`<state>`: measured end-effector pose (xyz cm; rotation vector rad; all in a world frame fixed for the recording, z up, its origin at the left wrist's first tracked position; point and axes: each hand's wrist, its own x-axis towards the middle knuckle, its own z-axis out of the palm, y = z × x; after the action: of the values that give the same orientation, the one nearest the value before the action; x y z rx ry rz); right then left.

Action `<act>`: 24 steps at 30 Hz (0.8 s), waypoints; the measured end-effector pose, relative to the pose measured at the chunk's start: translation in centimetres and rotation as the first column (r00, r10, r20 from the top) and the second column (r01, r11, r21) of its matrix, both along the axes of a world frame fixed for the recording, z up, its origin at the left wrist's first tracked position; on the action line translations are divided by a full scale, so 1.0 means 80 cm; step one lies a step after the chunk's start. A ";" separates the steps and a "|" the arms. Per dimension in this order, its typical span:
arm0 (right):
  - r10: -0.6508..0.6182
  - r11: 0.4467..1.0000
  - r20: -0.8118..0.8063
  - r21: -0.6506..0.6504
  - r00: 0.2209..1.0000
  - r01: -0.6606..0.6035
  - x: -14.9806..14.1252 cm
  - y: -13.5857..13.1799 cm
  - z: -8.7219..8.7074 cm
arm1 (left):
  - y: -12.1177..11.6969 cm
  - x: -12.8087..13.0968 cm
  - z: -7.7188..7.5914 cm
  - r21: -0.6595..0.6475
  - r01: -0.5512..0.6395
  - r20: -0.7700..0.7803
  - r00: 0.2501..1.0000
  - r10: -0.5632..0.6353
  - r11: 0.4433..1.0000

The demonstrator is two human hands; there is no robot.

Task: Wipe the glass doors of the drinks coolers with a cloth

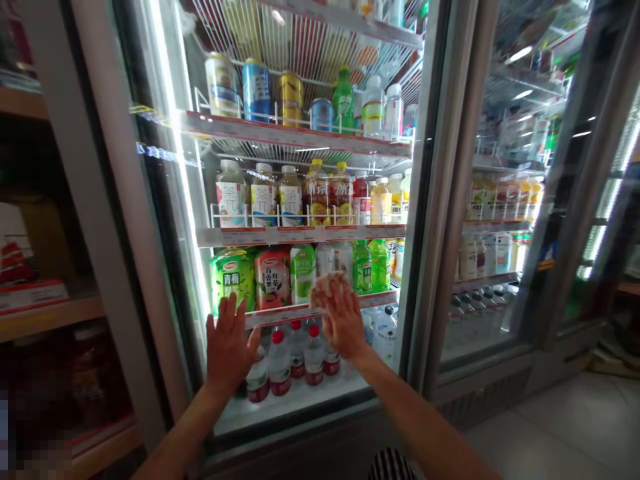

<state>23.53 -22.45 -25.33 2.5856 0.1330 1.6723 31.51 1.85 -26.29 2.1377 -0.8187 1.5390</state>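
Observation:
A glass-doored drinks cooler (pixel 425 267) stands upright in front of me, lit by a strip along its left side. My left hand (pixel 230 347) is raised at the lower left of the glass with its fingers spread, holding nothing. It appears to rest on the pane, in front of a green drink bottle (pixel 231 270). My right hand (pixel 344 321) has a crumpled pinkish cloth (pixel 325 288) under its fingers, against the glass at the height of a lower shelf's edge. That hand covers part of the bottles behind it.
Cans (pixel 258 90) and tea bottles (pixel 263 193) line the shelves inside, and red-capped water bottles (pixel 279 363) stand at the bottom. Another cooler (pixel 493 320) adjoins on the right above a tiled floor (pixel 560 433). Wooden shelving (pixel 50 319) is at the left.

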 end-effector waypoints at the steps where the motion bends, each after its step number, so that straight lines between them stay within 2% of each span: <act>1: -0.056 0.995 0.069 0.083 0.996 0.050 -0.001 -0.009 0.004 | 0.004 0.001 0.003 -0.029 -0.015 -0.016 1.000 0.015 0.999; 3: -0.180 0.952 0.227 0.286 0.957 0.111 0.001 -0.023 0.012 | 0.011 0.004 0.008 -0.058 -0.033 -0.050 0.998 0.030 0.998; 5: -0.202 0.930 0.289 0.356 0.936 0.091 0.005 -0.020 0.012 | 0.015 0.006 0.010 -0.059 -0.035 -0.069 0.997 0.031 0.998; 6: -0.150 0.949 0.263 0.308 0.953 0.064 0.006 -0.012 0.009 | 0.016 0.007 0.011 -0.057 -0.034 -0.072 0.997 0.029 0.998; 8: -0.005 0.992 0.126 0.123 0.992 -0.011 0.007 0.007 -0.001 | 0.018 0.009 0.010 -0.051 -0.035 -0.063 0.997 0.032 0.998; 10: 0.052 0.999 0.032 0.010 0.998 -0.053 0.006 0.012 -0.005 | 0.021 0.010 0.009 -0.035 -0.037 -0.050 0.998 0.035 0.999; 12: -0.018 0.995 0.141 0.105 0.990 0.003 0.007 -0.001 0.004 | 0.024 0.010 0.008 -0.012 -0.035 -0.042 0.999 0.035 0.999; 14: -0.154 0.951 0.321 0.305 0.934 0.052 0.011 -0.015 0.022 | 0.026 0.011 0.007 0.003 -0.034 -0.035 0.999 0.034 0.999; 16: -0.205 0.922 0.383 0.385 0.901 0.046 0.018 -0.010 0.036 | 0.027 0.012 0.006 0.001 -0.036 -0.023 0.999 0.036 0.999; 17: -0.164 0.937 0.348 0.347 0.923 0.035 0.021 0.002 0.039 | 0.027 0.012 0.006 -0.004 -0.038 -0.018 0.999 0.038 0.999; 19: 0.018 0.992 0.174 0.119 0.985 -0.039 0.026 0.037 0.040 | 0.028 0.013 0.006 -0.008 -0.033 -0.017 0.999 0.033 0.999; 21: 0.157 0.982 -0.024 -0.107 0.987 -0.158 0.030 0.074 0.042 | 0.033 0.013 0.008 0.000 -0.012 -0.019 1.000 0.012 1.000; 22: 0.176 0.973 -0.064 -0.142 0.982 -0.184 0.032 0.089 0.047 | 0.036 0.013 0.009 0.006 0.003 -0.019 1.000 -0.003 1.000; 24: 0.146 0.987 -0.027 -0.063 0.989 -0.147 0.038 0.108 0.063 | 0.045 0.011 0.012 -0.001 0.026 -0.011 1.000 -0.026 1.000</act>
<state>26.54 -13.81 -20.25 2.6046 0.3806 1.6545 32.40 5.48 -25.32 2.1244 -0.8387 1.5128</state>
